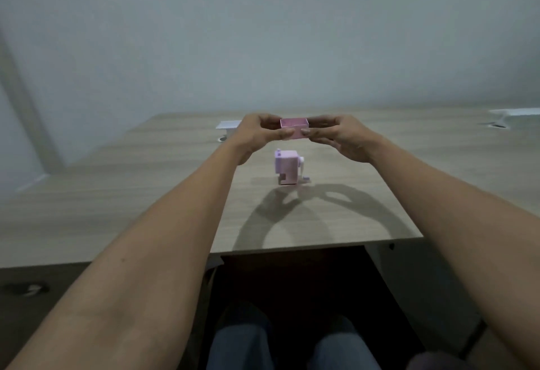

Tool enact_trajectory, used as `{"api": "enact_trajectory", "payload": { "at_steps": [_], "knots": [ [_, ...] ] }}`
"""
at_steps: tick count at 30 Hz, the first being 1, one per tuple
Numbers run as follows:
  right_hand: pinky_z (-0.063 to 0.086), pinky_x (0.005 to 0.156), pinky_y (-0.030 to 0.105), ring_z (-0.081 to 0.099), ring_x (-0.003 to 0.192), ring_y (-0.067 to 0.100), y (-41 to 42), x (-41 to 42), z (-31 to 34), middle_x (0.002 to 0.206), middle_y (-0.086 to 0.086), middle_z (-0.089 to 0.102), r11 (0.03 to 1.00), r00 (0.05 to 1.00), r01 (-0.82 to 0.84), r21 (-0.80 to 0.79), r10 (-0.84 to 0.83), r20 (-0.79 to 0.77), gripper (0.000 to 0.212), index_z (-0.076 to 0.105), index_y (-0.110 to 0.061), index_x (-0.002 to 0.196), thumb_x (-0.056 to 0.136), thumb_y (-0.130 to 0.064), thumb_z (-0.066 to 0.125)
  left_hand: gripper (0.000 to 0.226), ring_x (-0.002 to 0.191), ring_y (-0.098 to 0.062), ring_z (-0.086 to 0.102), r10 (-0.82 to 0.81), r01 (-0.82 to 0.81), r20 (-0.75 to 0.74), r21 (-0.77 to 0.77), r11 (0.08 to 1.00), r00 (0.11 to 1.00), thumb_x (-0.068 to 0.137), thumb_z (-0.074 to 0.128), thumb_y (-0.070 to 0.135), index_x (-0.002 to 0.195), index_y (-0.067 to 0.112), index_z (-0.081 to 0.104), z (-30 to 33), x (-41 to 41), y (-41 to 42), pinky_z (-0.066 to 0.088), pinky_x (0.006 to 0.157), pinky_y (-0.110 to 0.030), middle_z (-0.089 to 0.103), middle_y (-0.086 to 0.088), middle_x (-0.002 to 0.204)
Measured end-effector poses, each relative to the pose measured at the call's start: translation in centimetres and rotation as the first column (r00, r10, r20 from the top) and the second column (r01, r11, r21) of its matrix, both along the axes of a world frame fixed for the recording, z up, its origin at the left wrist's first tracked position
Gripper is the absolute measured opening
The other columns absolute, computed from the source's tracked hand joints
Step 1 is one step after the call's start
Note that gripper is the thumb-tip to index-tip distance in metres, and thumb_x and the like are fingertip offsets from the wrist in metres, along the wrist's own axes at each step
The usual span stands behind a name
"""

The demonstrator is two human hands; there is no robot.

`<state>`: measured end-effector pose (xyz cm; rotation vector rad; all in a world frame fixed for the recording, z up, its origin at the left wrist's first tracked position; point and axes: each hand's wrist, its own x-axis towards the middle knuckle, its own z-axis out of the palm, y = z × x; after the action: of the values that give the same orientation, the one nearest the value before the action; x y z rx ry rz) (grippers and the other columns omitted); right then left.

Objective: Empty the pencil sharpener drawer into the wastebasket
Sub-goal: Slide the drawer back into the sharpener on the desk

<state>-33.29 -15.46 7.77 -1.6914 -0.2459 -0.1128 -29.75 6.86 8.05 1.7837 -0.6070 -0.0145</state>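
The drawer [294, 128] was pink, the sharpener [287, 167] pale lilac, the table [146, 188] grey-brown wood grain, the trousers [242, 346] perhaps blue.

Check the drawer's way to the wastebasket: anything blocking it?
Cannot say: no wastebasket is in view. The pink drawer is out of the sharpener, held open side up above the desk by left hand and right hand. Nothing crowds it.

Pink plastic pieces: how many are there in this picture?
2. The little drawer is held up between the left hand and right hand; the sharpener stands on the desk below. No others show.
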Motion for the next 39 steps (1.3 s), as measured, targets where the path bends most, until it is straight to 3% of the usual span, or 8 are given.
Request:
{"api": "enact_trajectory", "payload": {
  "at_steps": [5,8,10,15,19,21,31,39],
  "knots": [
    [0.05,0.107,0.032,0.068,0.11,0.021,1.0,3.4,-2.4,0.119,0.018,0.072,0.992,0.993,0.111,-0.062,-0.11,0.03,0.051,0.062,0.007,0.131,0.085,-0.004,0.078,0.043,0.106,-0.019,0.067,0.121,-0.124,-0.042,-0.069,0.99,0.992,0.085,0.079,0.009,0.126,-0.002,0.068,-2.5,3.1,3.6,0.049,0.107,-0.032,0.073,-0.016,0.123],
    [0.049,0.089,0.017,0.065,0.112,0.017,0.8,4.7,-3.9,0.125,0.014,0.071,0.977,0.987,0.163,-0.137,-0.159,0.037,0.052,0.065,0.002,0.13,0.083,-0.011,0.082,0.044,0.105,-0.018,0.066,0.203,-0.211,-0.09,-0.091,0.973,0.975,0.085,0.078,0.007,0.127,-0.002,0.068,-4.0,4.8,5.7,0.049,0.103,-0.03,0.072,-0.014,0.121],
    [0.044,0.089,0.017,0.063,0.117,0.016,0.6,5.6,-4.9,0.13,0.012,0.069,0.974,0.988,0.154,-0.167,-0.154,0.016,0.055,0.063,0.002,0.133,0.083,-0.013,0.082,0.043,0.104,-0.018,0.065,0.229,-0.239,-0.125,-0.073,0.968,0.965,0.085,0.078,0.005,0.126,-0.003,0.068,-5.3,5.6,6.8,0.049,0.096,-0.025,0.072,-0.013,0.117],
    [0.041,0.107,0.026,0.058,0.129,0.017,0.7,7.1,-6.8,0.139,0.007,0.064,0.976,0.996,0.069,-0.206,-0.079,-0.042,0.061,0.058,0.0,0.14,0.085,-0.017,0.08,0.044,0.094,-0.017,0.067,0.241,-0.234,-0.194,0.058,0.971,0.951,0.083,0.081,0.01,0.124,0.0,0.069,-8.6,6.5,8.1,0.053,0.083,-0.02,0.073,-0.011,0.112],
    [0.049,0.088,0.012,0.061,0.122,0.014,0.7,7.8,-7.6,0.135,0.006,0.066,0.984,0.998,0.018,-0.178,-0.028,-0.057,0.057,0.06,-0.003,0.139,0.086,-0.017,0.079,0.047,0.084,-0.015,0.071,0.215,-0.188,-0.274,0.122,0.975,0.937,0.081,0.083,0.015,0.124,0.002,0.069,-10.3,6.9,7.2,0.059,0.072,-0.023,0.075,-0.008,0.106],
    [0.048,0.092,0.016,0.061,0.123,0.016,0.5,8.1,-8.0,0.134,0.006,0.067,0.986,0.998,0.007,-0.164,-0.016,-0.054,0.054,0.062,-0.005,0.137,0.087,-0.018,0.078,0.044,0.075,-0.013,0.073,0.18,-0.163,-0.315,0.082,0.983,0.932,0.08,0.083,0.011,0.12,0.0,0.071,-10.7,6.8,6.6,0.06,0.066,-0.021,0.077,-0.009,0.099],
    [0.05,0.104,0.03,0.067,0.111,0.014,-0.4,9.3,-9.4,0.129,0.007,0.072,0.997,0.999,-0.002,-0.074,-0.001,-0.044,0.05,0.066,-0.005,0.133,0.087,-0.02,0.078,0.022,0.071,-0.013,0.072,0.081,-0.077,-0.313,0.025,0.997,0.946,0.078,0.085,0.01,0.099,0.011,0.078,-11.5,6.9,5.1,0.06,0.072,-0.024,0.08,-0.006,0.087],
    [0.051,0.093,0.018,0.067,0.112,0.013,-0.2,9.3,-9.2,0.127,0.009,0.071,0.996,0.998,-0.03,-0.089,0.026,-0.049,0.045,0.068,-0.009,0.13,0.087,-0.018,0.078,0.039,0.083,-0.016,0.072,0.074,-0.064,-0.28,0.044,0.997,0.957,0.078,0.085,0.012,0.115,0.003,0.076,-11.7,6.7,3.9,0.06,0.083,-0.029,0.079,-0.014,0.103]
  ]
}}
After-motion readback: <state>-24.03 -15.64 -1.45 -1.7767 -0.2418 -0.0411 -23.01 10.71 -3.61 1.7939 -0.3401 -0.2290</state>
